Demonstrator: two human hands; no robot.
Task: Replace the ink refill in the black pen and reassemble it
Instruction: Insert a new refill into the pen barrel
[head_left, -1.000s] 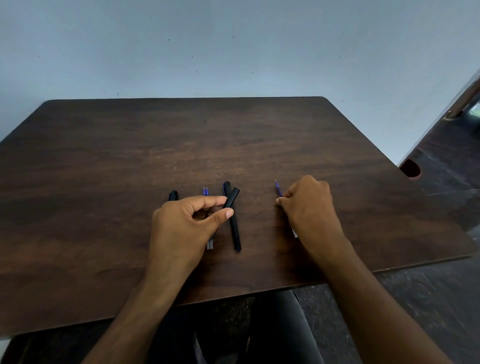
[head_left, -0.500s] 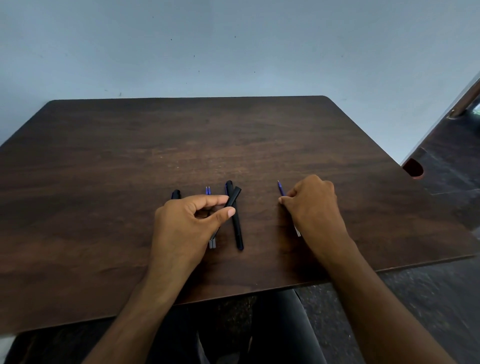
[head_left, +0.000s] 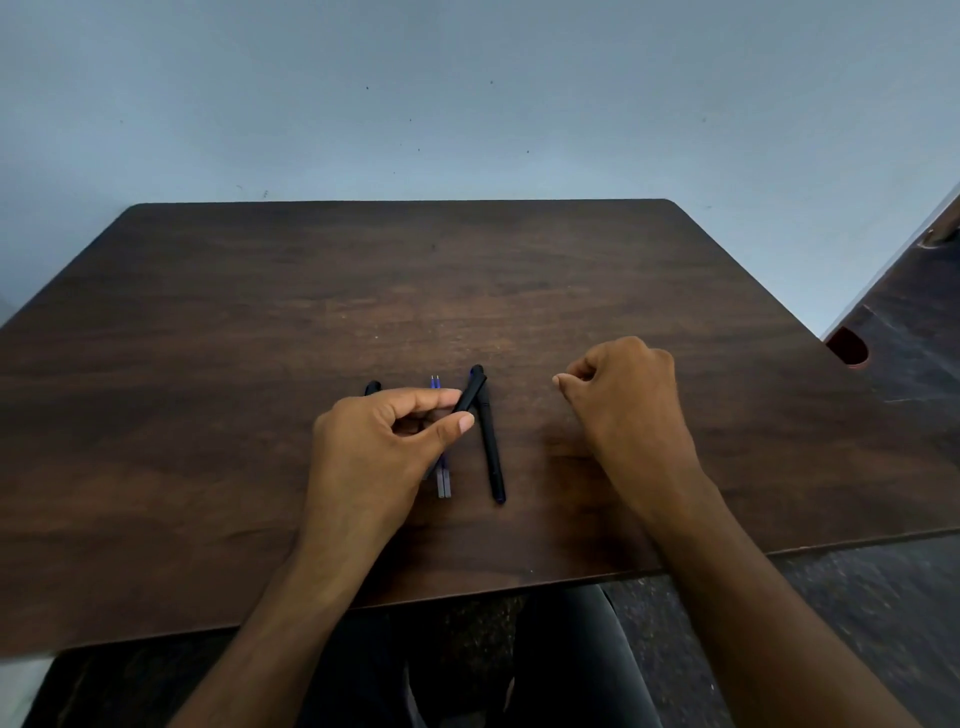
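Note:
My left hand (head_left: 384, 441) pinches a black pen barrel (head_left: 471, 394) between thumb and forefinger, and the barrel slants up to the right. Just right of it a whole black pen (head_left: 491, 452) lies on the dark wooden table (head_left: 208, 364). Two blue ink refills (head_left: 443, 480) lie side by side, partly under my left fingers. The tip of another black pen (head_left: 372, 387) shows behind that hand. My right hand (head_left: 628, 400) hovers to the right, fingers curled, thumb and forefinger pinched. The blue refill it pinched a moment ago is hidden by that hand.
The table's near edge (head_left: 467, 592) runs just below my wrists. A pale blue wall stands behind the table. At the right, a dark floor and a reddish round object (head_left: 849, 348) lie beyond the table corner.
My right hand has lifted slightly and shifted right, and the blue refill tip that stuck out past its fingers no longer shows. My left hand keeps the same grip on the barrel.

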